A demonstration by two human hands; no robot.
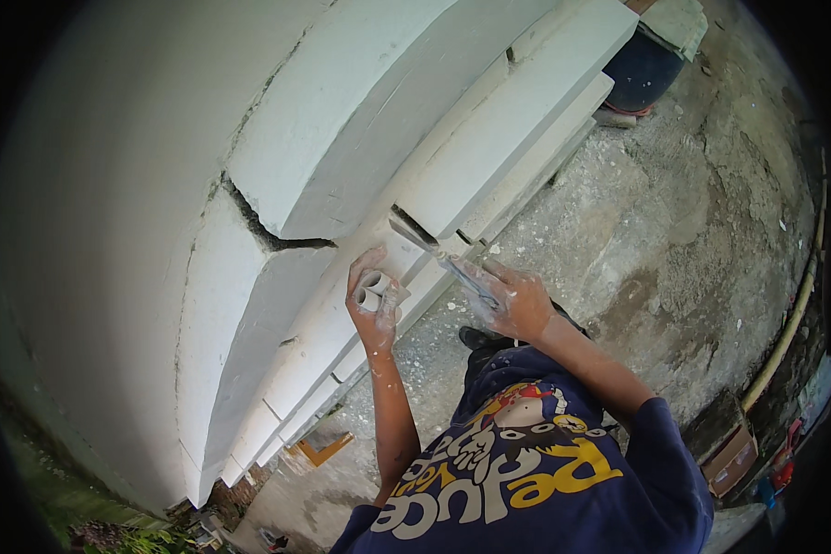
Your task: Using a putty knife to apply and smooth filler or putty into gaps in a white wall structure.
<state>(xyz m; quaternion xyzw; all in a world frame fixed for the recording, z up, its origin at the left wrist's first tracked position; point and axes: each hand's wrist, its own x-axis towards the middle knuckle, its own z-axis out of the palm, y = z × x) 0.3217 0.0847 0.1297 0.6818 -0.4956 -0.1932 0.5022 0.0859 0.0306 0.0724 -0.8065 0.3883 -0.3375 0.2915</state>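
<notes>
While the left hand (375, 309) steadies, the putty knife (434, 251) points up-left into the moulding (489, 157).

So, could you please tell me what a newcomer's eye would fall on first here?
The big white stepped plaster moulding with a dark jagged crack fills the upper left. At centre, the right hand presses a flat metal scraper blade into its groove, and the left hand holds a rolled pale paper piece.

A dark tub (642, 69) stands on the stained concrete floor (692, 231), a cardboard box (731, 459) well apart.
</notes>
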